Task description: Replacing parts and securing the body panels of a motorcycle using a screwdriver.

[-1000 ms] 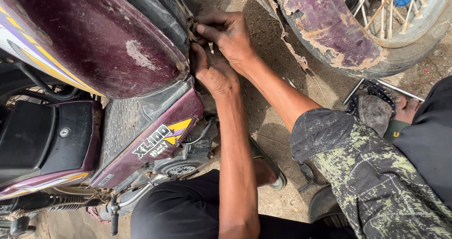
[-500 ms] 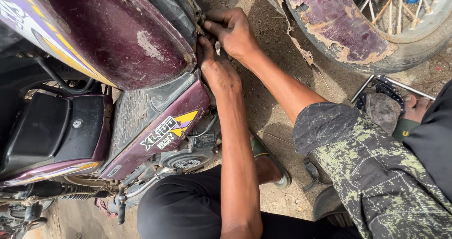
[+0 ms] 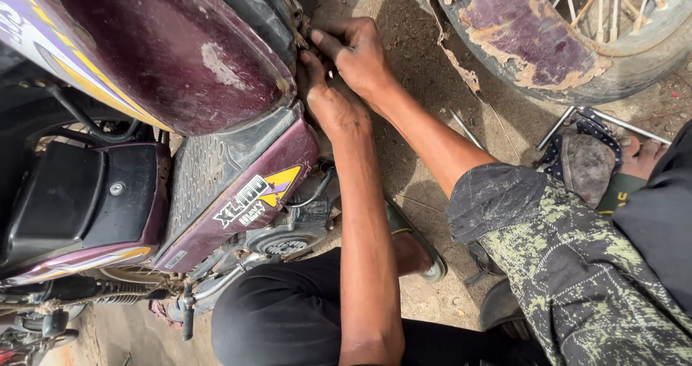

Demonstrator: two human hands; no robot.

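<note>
Head view: the left hand [image 3: 328, 99] and right hand [image 3: 357, 52] meet at upper centre of the frame, fingers pressed against the rear edge of the maroon fuel tank [image 3: 166, 56]. Whether either grips anything cannot be determined. A rusted mudguard [image 3: 519, 34] occupies the upper right.

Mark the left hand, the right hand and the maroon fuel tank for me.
left hand [image 3: 328, 103]: head view, back of the hand.
right hand [image 3: 358, 52]: head view, back of the hand.
maroon fuel tank [image 3: 180, 56]: head view, scuffed side panel.
</note>
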